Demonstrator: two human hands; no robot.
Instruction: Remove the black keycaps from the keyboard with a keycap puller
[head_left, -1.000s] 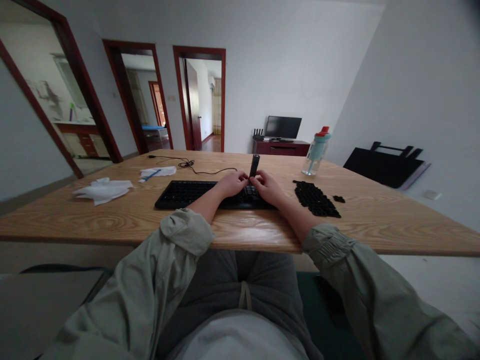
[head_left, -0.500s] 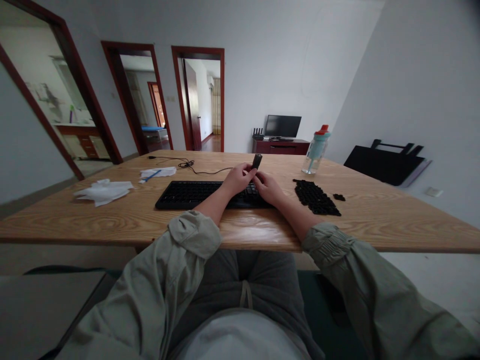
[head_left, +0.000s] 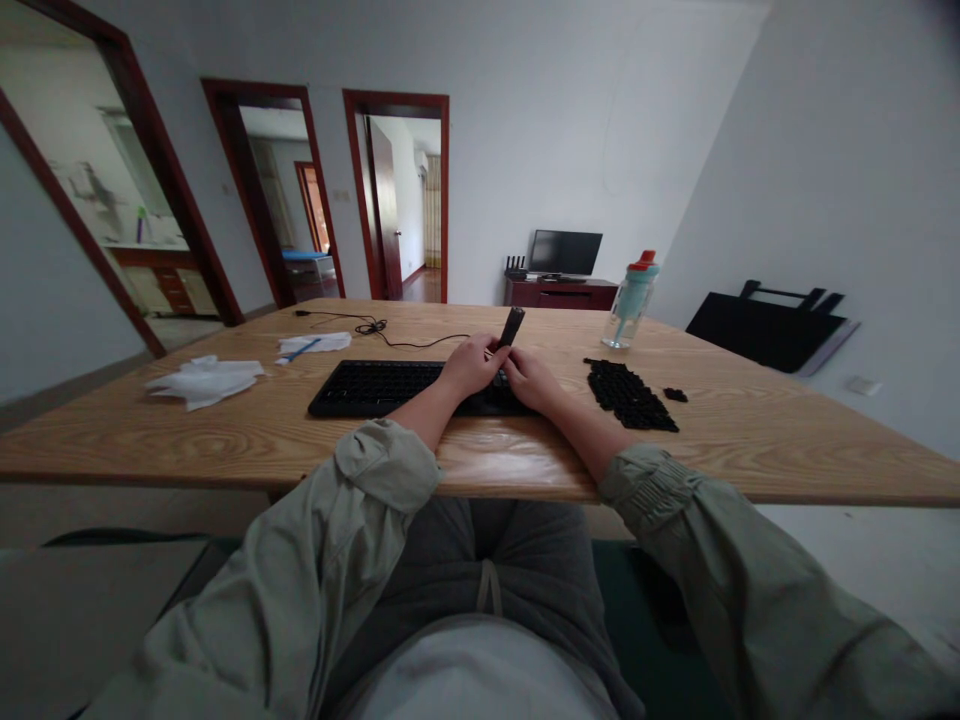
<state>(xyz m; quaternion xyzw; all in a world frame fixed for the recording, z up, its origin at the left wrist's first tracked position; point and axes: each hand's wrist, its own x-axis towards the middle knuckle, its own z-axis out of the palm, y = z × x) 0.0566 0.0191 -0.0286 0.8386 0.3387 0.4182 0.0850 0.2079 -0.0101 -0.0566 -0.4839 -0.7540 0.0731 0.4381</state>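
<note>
Both hands meet above the right part of a black keyboard (head_left: 375, 385). My left hand (head_left: 472, 365) is closed around a short black brush-like stick (head_left: 513, 325), which stands up, slightly tilted, above the fingers. Touching the left fingertips, my right hand (head_left: 531, 376) has its fingers pinched together near the stick's lower end. What lies between the right fingers is hidden. Right of the hands, loose black keycaps (head_left: 630, 394) lie spread in a patch on the wooden table (head_left: 495, 455), with a small separate cluster of keycaps (head_left: 676, 395) beside it.
Crumpled white tissue (head_left: 206, 382) lies at the left, and a blue pen-like stick (head_left: 302, 350) rests on another tissue (head_left: 330, 342). The black cable (head_left: 424, 345) runs behind the keyboard. A clear water bottle (head_left: 628, 315) with a red lid stands at the back right.
The black stick now shows more of its length above my left fingers and its top is turned differently. Both hands have shifted only slightly.
</note>
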